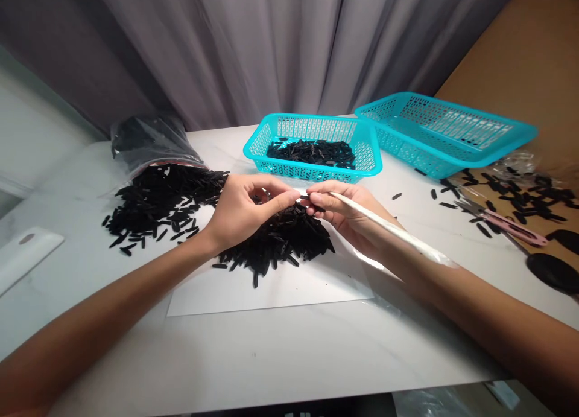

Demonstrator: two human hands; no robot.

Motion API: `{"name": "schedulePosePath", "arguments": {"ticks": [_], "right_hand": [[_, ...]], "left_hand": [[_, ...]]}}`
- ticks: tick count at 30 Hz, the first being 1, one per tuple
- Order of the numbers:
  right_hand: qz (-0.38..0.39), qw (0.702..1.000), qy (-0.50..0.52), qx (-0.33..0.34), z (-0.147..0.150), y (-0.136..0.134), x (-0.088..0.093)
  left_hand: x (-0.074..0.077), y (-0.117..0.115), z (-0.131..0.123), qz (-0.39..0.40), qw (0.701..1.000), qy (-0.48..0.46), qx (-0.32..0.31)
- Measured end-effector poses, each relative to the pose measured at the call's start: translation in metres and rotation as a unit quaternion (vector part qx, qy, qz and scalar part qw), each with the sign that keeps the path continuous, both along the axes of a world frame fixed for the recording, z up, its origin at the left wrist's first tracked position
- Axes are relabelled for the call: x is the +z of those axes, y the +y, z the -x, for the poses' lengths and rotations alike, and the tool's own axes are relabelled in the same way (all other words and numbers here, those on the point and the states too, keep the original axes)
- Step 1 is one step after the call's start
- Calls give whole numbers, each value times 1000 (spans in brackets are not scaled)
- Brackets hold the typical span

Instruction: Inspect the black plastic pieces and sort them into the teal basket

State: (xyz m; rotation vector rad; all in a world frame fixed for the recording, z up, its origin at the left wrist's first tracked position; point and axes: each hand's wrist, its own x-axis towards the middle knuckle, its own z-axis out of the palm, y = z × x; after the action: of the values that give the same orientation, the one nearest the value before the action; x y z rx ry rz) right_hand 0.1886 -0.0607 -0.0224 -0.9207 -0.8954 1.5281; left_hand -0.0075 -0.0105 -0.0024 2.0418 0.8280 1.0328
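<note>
My left hand point(246, 209) is pinched closed on a small black strip just above a heap of black strips point(280, 239) lying on a white sheet point(289, 287). My right hand point(339, 215) is closed around a long white stick-like tool point(389, 229) whose tip meets the left fingertips; it also seems to touch the small black piece. Both hands hover right over the heap in the middle of the table.
A turquoise basket point(312, 148) with black strips stands behind the hands; a second turquoise basket point(446, 133) sits at the right. A plastic bag point(151, 142) spills more strips point(158, 209) at the left. Pink snips point(506, 221) and loose pieces lie at the right. A white object point(25, 251) rests at the left edge.
</note>
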Motion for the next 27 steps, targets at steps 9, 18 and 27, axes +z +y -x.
{"name": "schedulePosePath", "arguments": {"ticks": [9,18,27], "right_hand": [[-30,998,-24,-49,0,-2,-1],[-18,999,-18,-35,-1,0,-4],[1,1000,-2,12,-1,-1,-1]], "left_hand": [[4,-3,-2,214,976,-35,-34],[5,-4,-2,235,971,-40,-35],[6,-6,-2,241,969,-44,-43]]}}
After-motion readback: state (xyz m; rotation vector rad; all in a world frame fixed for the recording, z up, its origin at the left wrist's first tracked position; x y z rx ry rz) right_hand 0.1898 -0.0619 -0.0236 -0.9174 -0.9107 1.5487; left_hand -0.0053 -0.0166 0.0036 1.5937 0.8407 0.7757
